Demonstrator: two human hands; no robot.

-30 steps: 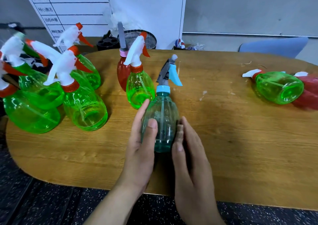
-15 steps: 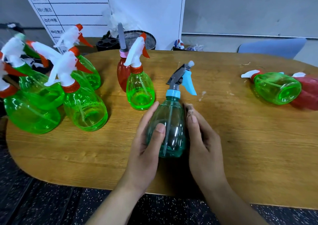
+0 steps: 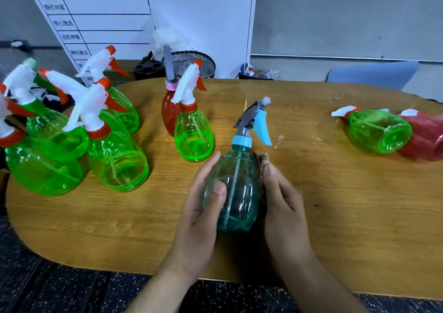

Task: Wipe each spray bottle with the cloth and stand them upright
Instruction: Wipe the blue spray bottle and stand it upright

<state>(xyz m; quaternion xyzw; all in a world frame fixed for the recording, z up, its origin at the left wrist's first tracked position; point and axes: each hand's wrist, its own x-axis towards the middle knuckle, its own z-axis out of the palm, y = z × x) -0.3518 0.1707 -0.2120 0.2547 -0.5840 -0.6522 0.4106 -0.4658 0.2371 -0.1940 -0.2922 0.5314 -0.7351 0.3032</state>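
The wooden desk point(image 3: 335, 217) with rounded ends carries all the bottles. Behind its far edge a white board point(image 3: 143, 13) with a printed chart leans against the wall. At the left end of the desk a group of green bottles point(image 3: 115, 164) with white and orange sprayers stands upright, close together. Near the middle of the far edge, one smaller green bottle point(image 3: 193, 133) stands just in front of a red bottle point(image 3: 169, 114). At the right end a green bottle point(image 3: 378, 130) lies on its side, touching another red bottle point(image 3: 426, 138) that lies down too. Close to the near edge, in the middle, I hold the teal bottle point(image 3: 233, 190) with the blue sprayer, a little tilted. My left hand point(image 3: 199, 217) curls around its left side, thumb across the front. My right hand point(image 3: 282, 207) presses the right side, and something dark, maybe the cloth point(image 3: 262, 166), shows between my fingers and the bottle.
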